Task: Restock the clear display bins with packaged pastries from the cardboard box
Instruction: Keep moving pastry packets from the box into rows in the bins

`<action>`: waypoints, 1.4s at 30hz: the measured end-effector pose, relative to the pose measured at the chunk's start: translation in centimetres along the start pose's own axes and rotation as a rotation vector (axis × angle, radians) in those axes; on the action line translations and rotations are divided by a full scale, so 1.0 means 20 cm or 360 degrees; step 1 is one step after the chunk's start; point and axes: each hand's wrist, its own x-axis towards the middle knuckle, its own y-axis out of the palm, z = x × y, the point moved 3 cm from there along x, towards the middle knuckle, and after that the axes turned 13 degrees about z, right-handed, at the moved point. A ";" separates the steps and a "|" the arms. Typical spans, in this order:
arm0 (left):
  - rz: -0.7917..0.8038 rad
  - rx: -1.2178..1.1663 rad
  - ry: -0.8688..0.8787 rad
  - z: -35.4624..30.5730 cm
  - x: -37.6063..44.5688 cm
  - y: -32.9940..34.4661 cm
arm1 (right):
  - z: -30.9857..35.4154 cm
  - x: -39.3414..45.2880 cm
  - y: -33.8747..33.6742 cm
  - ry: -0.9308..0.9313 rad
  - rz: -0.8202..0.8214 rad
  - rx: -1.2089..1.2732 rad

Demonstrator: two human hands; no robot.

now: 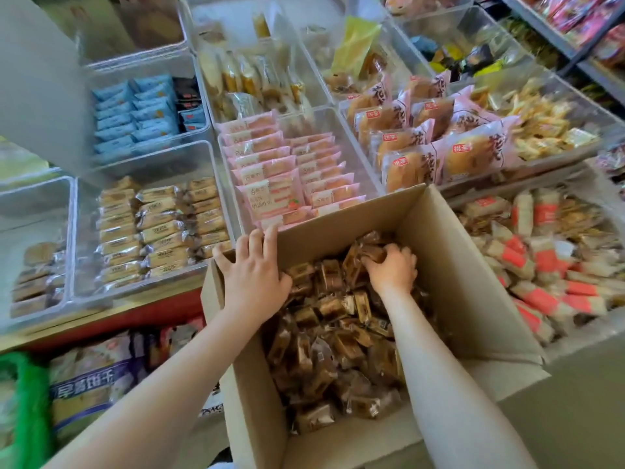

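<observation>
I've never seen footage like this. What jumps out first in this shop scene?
The open cardboard box in the middle foreground, heaped with brown packaged pastries. The right hand digs into the heap at the far end, fingers curled round some packets, while the left hand rests on the box's left rim. Behind, clear display bins hold neat rows of pink packets and blue packets.

Pastries (338,333) in box (473,299), bins (216,157) behind

Left hand (255,272), right hand (394,269), bare forearms, unsleeved
</observation>
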 end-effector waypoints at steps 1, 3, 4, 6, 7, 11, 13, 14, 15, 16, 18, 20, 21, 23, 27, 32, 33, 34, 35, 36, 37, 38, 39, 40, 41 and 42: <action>0.0014 -0.0021 0.0006 0.00 -0.01 0.00 | 0.03 -0.01 -0.02 -0.0053 0.0142 0.0219; 0.0061 -0.0103 0.0034 0.00 -0.01 -0.03 | 0.14 -0.09 -0.05 -0.0124 0.0548 0.0721; 0.0104 -0.0176 0.0045 0.02 -0.01 -0.05 | 0.21 -0.16 -0.06 -0.0149 0.0740 0.0953; 0.0238 -0.0460 0.0039 0.07 0.00 -0.10 | 0.35 -0.31 -0.08 -0.0250 0.1079 0.1366; 0.0290 -0.0712 0.0033 0.10 0.00 -0.13 | 0.41 -0.39 -0.08 -0.0312 0.1194 0.1480; 0.0196 -0.1658 -0.0009 0.25 -0.10 -0.27 | 0.66 -0.66 -0.03 -0.0452 0.1274 0.1522; 0.0186 -0.1834 0.0013 0.36 -0.18 -0.33 | 0.81 -0.77 0.04 -0.0580 0.1287 0.1475; 0.0205 -0.1923 0.0018 0.43 -0.20 -0.34 | 0.89 -0.81 0.09 -0.0619 0.1285 0.1443; 0.0230 -0.2029 0.0018 0.52 -0.23 -0.36 | 0.96 -0.86 0.15 -0.0643 0.1277 0.1410; 0.0255 -0.2123 0.0012 0.63 -0.26 -0.36 | 1.04 -0.89 0.21 -0.0663 0.1269 0.1353; 0.0242 -0.2340 0.0043 0.88 -0.31 -0.37 | 1.22 -0.97 0.38 -0.0706 0.1271 0.1180; 0.0177 -0.2499 0.0054 1.18 -0.37 -0.37 | 1.40 -1.04 0.58 -0.0673 0.1248 0.1043; 0.0139 -0.2544 0.0022 1.34 -0.40 -0.36 | 1.49 -1.07 0.70 -0.0649 0.1225 0.0973; 0.0043 -0.2586 -0.0072 1.69 -0.44 -0.30 | 1.70 -1.15 0.93 -0.0669 0.1212 0.0814; -0.0071 -0.2651 -0.0246 2.33 -0.48 -0.12 | 2.07 -1.29 1.41 -0.0668 0.1214 0.0473; -0.0191 -0.1073 -0.0762 2.95 -0.48 0.06 | 2.39 -1.26 1.78 -0.0697 0.0921 -0.0050; -0.0182 -0.0929 -0.0776 3.04 -0.46 0.09 | 2.46 -1.22 1.82 -0.0709 0.0854 -0.0069; -0.0163 -0.0871 -0.0749 3.08 -0.43 0.11 | 2.49 -1.19 1.83 -0.0711 0.0787 -0.0077; -0.0146 -0.0849 -0.0692 3.11 -0.40 0.13 | 2.53 -1.15 1.84 -0.0706 0.0727 -0.0090; -0.0116 -0.0839 -0.0637 3.13 -0.37 0.15 | 2.57 -1.11 1.86 -0.0704 0.0671 -0.0118; -0.0089 -0.0806 -0.0592 3.14 -0.34 0.16 | 2.60 -1.06 1.89 -0.0701 0.0625 -0.0141; -0.0058 -0.0754 -0.0567 3.14 -0.31 0.17 | 2.64 -1.01 1.92 -0.0705 0.0578 -0.0176; -0.0028 -0.0691 -0.0564 3.15 -0.27 0.18 | 2.67 -0.96 1.95 -0.0715 0.0539 -0.0216; 0.0006 -0.0610 -0.0572 3.16 -0.24 0.18 | 2.71 -0.92 1.98 -0.0726 0.0512 -0.0251; 0.0033 -0.0505 -0.0577 3.16 -0.22 0.18 | 2.74 -0.88 2.01 -0.0746 0.0487 -0.0259; 0.0039 -0.0367 -0.0559 3.16 -0.20 0.17 | 2.76 -0.84 2.04 -0.0758 0.0462 -0.0254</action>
